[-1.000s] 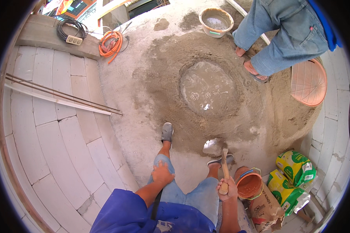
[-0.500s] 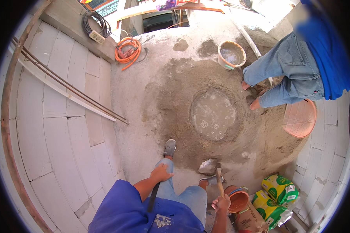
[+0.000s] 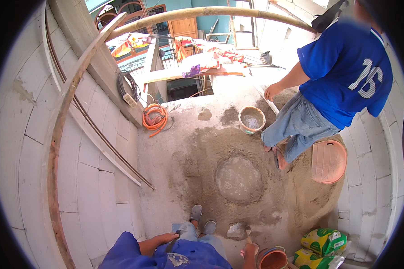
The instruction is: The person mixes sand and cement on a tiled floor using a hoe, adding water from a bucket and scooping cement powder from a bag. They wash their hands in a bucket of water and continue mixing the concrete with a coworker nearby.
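My left hand (image 3: 170, 237) rests at my thigh beside a dark strap (image 3: 174, 240); its fingers are too small to read. My right hand (image 3: 250, 249) grips an upright wooden handle (image 3: 247, 233) at the lower edge, beside an orange bucket (image 3: 271, 258) and yellow-green sacks (image 3: 322, 240). The lower end of the handle is hidden by the hand. Ahead of my feet are a pale lump or puddle (image 3: 235, 230) and a round pool of wet mix (image 3: 238, 178) ringed by sand.
A person (image 3: 339, 74) in blue stands at the right by a pink pan (image 3: 328, 163) and a mortar pail (image 3: 251, 120). An orange hose (image 3: 155, 120) and black cable (image 3: 125, 84) lie left. Bamboo (image 3: 193, 13) spans the far opening; block walls (image 3: 92, 188) flank the floor.
The view has tilted up, showing more of the opening and the other person's back. My feet are now closer together. My left hand has moved from the knee up the thigh.
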